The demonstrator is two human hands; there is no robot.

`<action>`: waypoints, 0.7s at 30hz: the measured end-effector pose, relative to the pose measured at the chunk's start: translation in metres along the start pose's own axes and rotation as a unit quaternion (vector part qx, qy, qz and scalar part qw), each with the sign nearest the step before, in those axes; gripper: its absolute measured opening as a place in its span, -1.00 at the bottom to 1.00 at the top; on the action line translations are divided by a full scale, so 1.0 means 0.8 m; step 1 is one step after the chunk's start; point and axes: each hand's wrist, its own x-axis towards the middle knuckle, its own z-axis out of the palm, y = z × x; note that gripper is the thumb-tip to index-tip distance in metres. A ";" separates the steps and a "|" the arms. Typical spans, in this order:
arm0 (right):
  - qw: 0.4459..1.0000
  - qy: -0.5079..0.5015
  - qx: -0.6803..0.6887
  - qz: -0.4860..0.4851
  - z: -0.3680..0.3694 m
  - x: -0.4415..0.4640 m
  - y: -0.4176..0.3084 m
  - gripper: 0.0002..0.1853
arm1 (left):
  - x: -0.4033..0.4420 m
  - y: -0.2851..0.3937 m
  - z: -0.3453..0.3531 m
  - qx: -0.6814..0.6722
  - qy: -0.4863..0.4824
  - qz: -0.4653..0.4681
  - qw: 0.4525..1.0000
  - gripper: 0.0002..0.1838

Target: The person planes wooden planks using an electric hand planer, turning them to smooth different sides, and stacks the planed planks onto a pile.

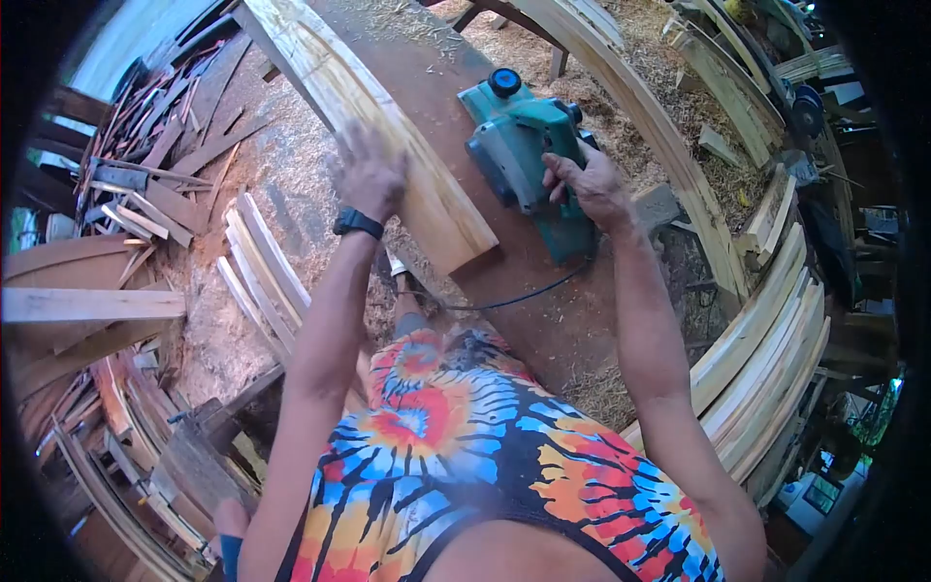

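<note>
Tie-dye top [465, 446] (planer [519, 150] beyond, boards [756, 369] around)

No lettering, brand, number or sign can be read on the green planer [524, 160], the plank [438, 215], the dark watch [357, 222] or the patterned shirt [485, 466].

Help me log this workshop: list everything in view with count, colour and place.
Electric planer: 1, green, on bench, right
Plank: 1, pale yellow, on bench, left
Bench: 1, brown, centre
Cord: 1, black, across bench
Curved boards: several, pale, both sides of bench
Beam: 1, pale, left edge
Wood scraps: many, mostly brown, upper left
Shavings: many, tan, around bench
Watch: 1, black, left wrist
Tie-dye garment: 1, multicoloured, bottom
Left hand: 1, at plank, contact unclear
Right hand: 1, on planer's handle
</note>
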 end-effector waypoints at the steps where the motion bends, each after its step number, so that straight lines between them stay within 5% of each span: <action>1: 1.000 -0.006 0.005 -0.003 -0.002 0.001 0.001 -0.65 | -0.010 0.008 0.002 -0.016 -0.005 0.046 0.999 -0.09; 7: 0.998 -0.036 0.045 -0.008 -0.006 0.004 0.006 -0.66 | -0.133 0.070 -0.027 -0.068 -0.093 0.206 0.972 -0.06; 12: 0.998 -0.033 0.051 0.001 -0.006 0.004 0.013 -0.63 | -0.168 0.086 -0.059 -0.098 -0.153 0.187 0.965 -0.05; 21: 0.997 -0.034 0.071 0.011 -0.009 -0.001 0.006 -0.60 | 0.007 -0.005 0.019 -0.025 0.033 0.119 0.992 -0.11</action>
